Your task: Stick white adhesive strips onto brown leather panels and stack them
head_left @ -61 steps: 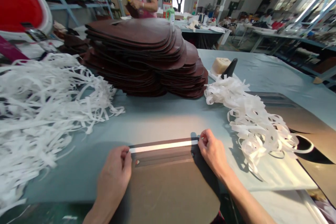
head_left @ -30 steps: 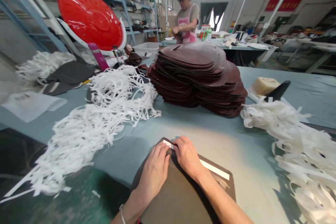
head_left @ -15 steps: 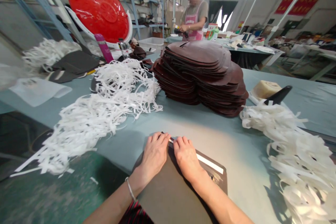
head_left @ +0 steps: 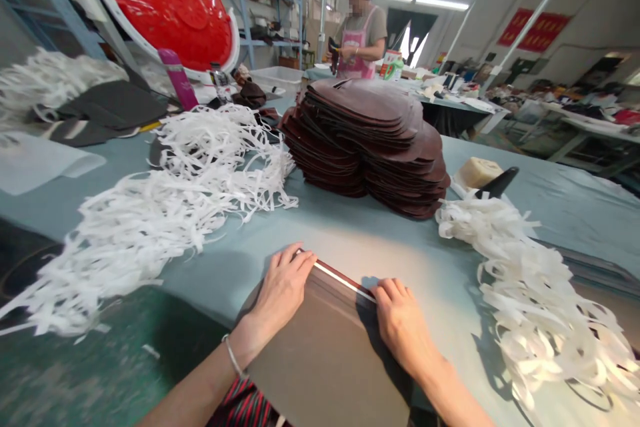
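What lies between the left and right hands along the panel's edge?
A narrow white strip and a reddish-brown edge run along the panel between the left hand and right hand, seen in the head view.

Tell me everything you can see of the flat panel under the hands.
The panel is a thin, flat sheet, its upper face a dull grey-brown, perhaps the back of leather. Along its far edge runs a narrow reddish-brown band, apparently turned over, with a white strip showing beside it. It lies askew on the blue-grey table, its near part reaching past the table's edge. The left hand and right hand have their fingers at opposite ends of the banded edge.
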Demonstrator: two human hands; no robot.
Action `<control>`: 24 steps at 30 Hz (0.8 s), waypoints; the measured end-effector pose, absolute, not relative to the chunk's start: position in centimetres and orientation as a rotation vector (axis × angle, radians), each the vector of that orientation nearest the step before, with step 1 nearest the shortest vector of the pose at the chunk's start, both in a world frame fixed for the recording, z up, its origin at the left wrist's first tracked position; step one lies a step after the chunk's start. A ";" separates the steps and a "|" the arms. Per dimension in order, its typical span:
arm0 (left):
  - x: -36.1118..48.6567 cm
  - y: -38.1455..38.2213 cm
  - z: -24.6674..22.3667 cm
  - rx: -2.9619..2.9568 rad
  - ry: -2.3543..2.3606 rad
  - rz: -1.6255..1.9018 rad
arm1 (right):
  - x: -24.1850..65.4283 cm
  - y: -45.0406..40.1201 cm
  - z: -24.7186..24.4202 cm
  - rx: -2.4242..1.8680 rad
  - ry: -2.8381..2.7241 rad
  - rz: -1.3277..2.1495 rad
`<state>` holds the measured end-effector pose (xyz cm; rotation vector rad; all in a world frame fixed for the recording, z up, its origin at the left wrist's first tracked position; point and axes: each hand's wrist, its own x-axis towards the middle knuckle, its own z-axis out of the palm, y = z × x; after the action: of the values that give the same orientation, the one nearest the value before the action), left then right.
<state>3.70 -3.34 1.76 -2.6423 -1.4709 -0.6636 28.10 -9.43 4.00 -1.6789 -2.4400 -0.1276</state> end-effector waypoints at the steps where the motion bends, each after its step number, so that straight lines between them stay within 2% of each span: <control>1: 3.7 -3.2 1.5 -2.701 -1.396 -0.676 | 26.0 -8.4 4.0 -1.675 -2.432 -0.135; 4: 3.6 -2.8 0.7 -2.772 -1.282 -0.718 | 20.5 -5.9 3.6 -1.609 -2.473 -0.189; 7: 3.5 -2.2 -0.1 -2.759 -1.272 -0.730 | 19.4 -5.6 3.1 -1.661 -2.467 -0.213; 16: 3.6 -2.1 0.0 -2.787 -1.269 -0.736 | 30.2 -13.9 3.5 -1.787 -2.390 -0.216; 21: 3.9 -2.9 1.2 -2.744 -1.365 -0.739 | 31.3 -13.1 2.1 -1.645 -2.315 -0.395; 24: 3.9 -2.5 1.3 -2.701 -1.447 -0.930 | 33.2 -10.1 1.0 -1.428 -2.322 -0.576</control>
<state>3.88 -2.47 1.33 -2.7015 -1.4473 -0.9302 33.24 -10.13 0.99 -1.4279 -2.3218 -0.5755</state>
